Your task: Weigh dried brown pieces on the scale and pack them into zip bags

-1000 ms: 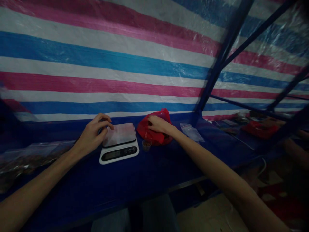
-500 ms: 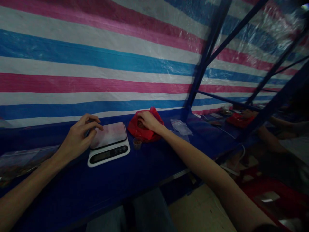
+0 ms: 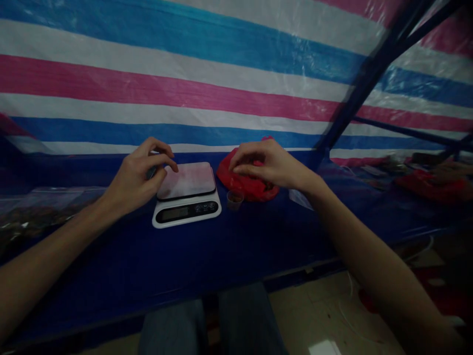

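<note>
My left hand [image 3: 143,173] hovers at the left edge of a white kitchen scale [image 3: 189,213], its fingers bent but apart and holding nothing I can see. The scale's pale top plate [image 3: 188,178] carries no object. To the scale's right stands a small clear plastic cup [image 3: 235,200] with something brown in it. Behind the cup lies a crumpled red plastic bag [image 3: 253,191], with small brown bits at its opening. My right hand [image 3: 271,160] is over this bag, thumb and fingertips drawn together. Whatever is between them is too small to make out.
A clear bag of brown pieces [image 3: 40,209] lies left on the blue table [image 3: 177,261]. A clear plastic bag [image 3: 300,198] is under my right forearm. Blue metal posts [image 3: 354,93] rise at right. Beyond them, another person's hand [image 3: 453,171] is at a red bag [image 3: 421,190].
My right hand has come up out of the red bag and is now above its front. The left hand stays beside the scale. The whole view has shifted with my head.
</note>
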### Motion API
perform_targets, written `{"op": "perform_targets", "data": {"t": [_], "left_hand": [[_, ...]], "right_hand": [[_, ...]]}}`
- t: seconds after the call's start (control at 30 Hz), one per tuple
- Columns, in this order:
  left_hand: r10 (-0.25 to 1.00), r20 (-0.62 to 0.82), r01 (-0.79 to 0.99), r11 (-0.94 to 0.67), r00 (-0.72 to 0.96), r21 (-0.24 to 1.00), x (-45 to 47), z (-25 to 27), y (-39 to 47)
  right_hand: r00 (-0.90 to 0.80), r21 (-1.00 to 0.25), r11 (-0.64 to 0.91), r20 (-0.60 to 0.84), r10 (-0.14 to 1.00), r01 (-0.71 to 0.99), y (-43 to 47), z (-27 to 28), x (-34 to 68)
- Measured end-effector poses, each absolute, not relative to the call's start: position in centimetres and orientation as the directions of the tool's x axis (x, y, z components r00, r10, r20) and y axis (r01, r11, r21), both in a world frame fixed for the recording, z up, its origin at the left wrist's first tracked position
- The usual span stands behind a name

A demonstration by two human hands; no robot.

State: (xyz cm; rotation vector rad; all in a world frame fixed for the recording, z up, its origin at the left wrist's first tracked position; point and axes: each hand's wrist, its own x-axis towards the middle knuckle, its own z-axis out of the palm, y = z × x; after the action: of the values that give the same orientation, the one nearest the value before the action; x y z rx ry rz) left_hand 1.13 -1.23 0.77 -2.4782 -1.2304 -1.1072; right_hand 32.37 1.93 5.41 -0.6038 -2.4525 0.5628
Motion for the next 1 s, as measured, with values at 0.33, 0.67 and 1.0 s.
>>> {"op": "perform_targets", "data": {"t": [0.33,0.67,1.0], "left_hand": [[0.678,0.643,0.779,-0.596,0.356,0.198,1.1,0.4,-0.9],[0.668,0.660,0.763,-0.608,0.343,0.219,0.5,0.4,-0.5],[0.621,0.718,0.755,-0.623,0.315,0.206,0.6,0.7,-0.6]], "right_hand": [[-0.859,-0.626,0.735,0.196,0.472,0.261,2.1,3.5,31.8],[-0.873,-0.636,0.726,0.165,0.459,0.261,1.8,3.7,31.7],[-0.892,-0.599,0.765,0.178,0.415,0.237,2.4,2.9,31.4]]}}
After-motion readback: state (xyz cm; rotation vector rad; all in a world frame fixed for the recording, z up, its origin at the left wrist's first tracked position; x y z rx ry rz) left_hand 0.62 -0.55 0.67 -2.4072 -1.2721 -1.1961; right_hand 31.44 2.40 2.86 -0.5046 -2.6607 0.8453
